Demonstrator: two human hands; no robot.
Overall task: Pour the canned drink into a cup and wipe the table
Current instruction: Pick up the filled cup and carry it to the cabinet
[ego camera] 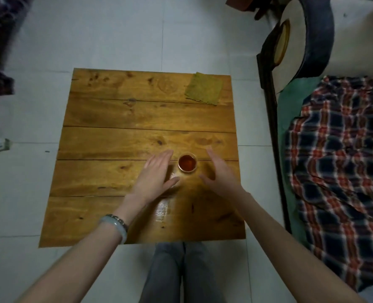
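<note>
While both arms reach out over the wooden surface (115,138), a small cup (187,162) stands between the two hands. The cup is full of a dark red-brown drink. It sits near the middle of the surface, a bit closer to the person than to the far edge.

The left hand (154,176) is just to the left of the cup. Its fingers are stretched out flat and wide, and it holds nothing. It looks very close to the cup, but I cannot tell if it touches it. Something pale shows just under the left thumb, but it is too blurry to say what it is. A pale green bracelet (115,226) with a dark band next to it goes around the left wrist.

The right hand (219,174) is just to the right of the cup. It is spread open too, with the thumb pointing toward the cup, and it holds nothing. There is a small gap between this hand and the cup.

A green cloth (204,88) lies flat at the far right corner of the surface, well apart from the cup and the hands.

A shiny wet-looking patch (162,212) shows on the wood near the person, below the left hand.

Legs in grey trousers (179,272) show under the near edge. A bed with a checked blanket (338,171) stands at the right side. The floor (137,29) has pale tiles.
</note>
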